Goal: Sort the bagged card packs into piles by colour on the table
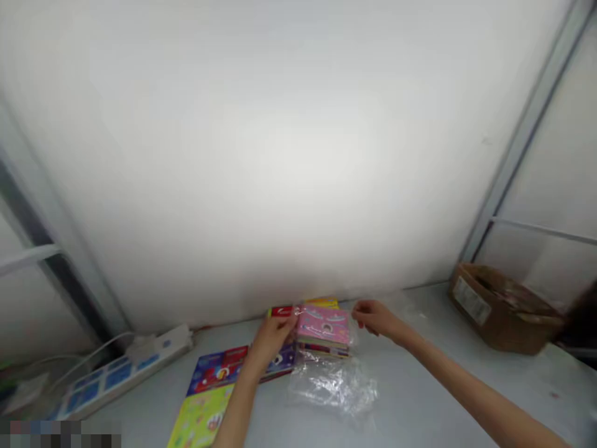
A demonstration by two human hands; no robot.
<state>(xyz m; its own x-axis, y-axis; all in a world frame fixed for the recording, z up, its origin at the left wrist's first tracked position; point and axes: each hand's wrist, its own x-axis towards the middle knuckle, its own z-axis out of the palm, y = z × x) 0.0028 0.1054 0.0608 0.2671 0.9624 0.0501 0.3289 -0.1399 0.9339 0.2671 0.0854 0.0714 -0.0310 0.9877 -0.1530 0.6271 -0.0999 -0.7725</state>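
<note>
A clear plastic bag [333, 386] lies crumpled on the table around a small stack of books with a pink book [324, 325] on top. My left hand [273, 339] is closed at the bag's upper left edge, thumb and fingers pinched by the pink cover. At the bag's right side my right hand [375, 317] has its fingers curled into a pinch on the film's edge; the thin film there is hard to make out. Partly under my left forearm are a blue and red book [217, 370] and a yellow-green book [200, 414]. More book covers, red and yellow [321, 303], show behind the stack.
A white power strip [116, 379] with blue sockets and a cable lies at the left. An open cardboard box [504, 311] with contents stands at the right. The white wall panel [298, 155] rises behind the grey table [410, 404]. A dark blurred shape cuts in at the right edge.
</note>
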